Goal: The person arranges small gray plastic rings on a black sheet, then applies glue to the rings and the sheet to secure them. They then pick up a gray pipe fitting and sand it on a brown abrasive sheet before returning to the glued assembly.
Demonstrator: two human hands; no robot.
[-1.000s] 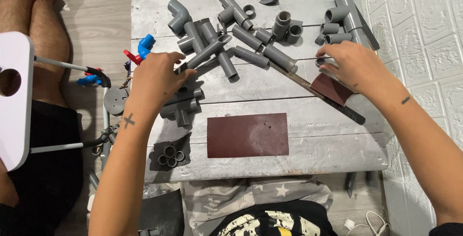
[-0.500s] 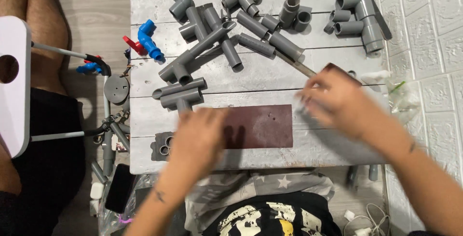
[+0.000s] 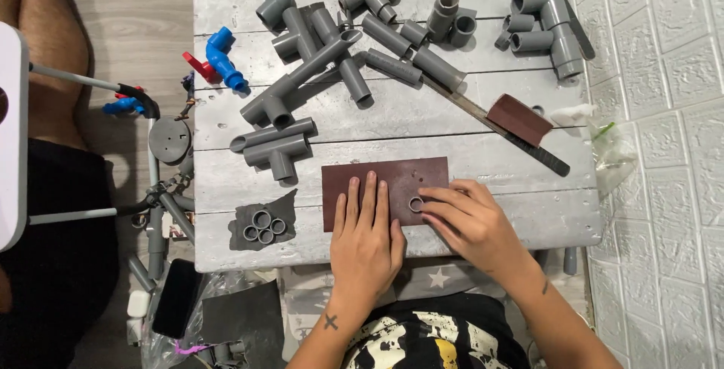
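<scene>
A brown sheet of sandpaper (image 3: 392,176) lies flat on the grey wooden table (image 3: 513,210). My left hand (image 3: 366,235) rests palm down on its near half, fingers spread flat, pinning the sheet. My right hand (image 3: 469,222) presses a small grey pipe ring (image 3: 415,204) onto the sandpaper with its fingertips, just right of my left hand.
Many grey pipe pieces and fittings (image 3: 354,44) cover the far half of the table. A folded sandpaper block (image 3: 519,118) lies on a long dark file (image 3: 520,142) at right. Several grey rings (image 3: 264,226) sit on a dark scrap at left. A blue valve (image 3: 225,58) hangs off the left edge. Another person's leg (image 3: 45,44) is at far left.
Both hands came back from the pipe pile at the far side to the sandpaper. My left hand now lies flat on it and my right holds a ring against it.
</scene>
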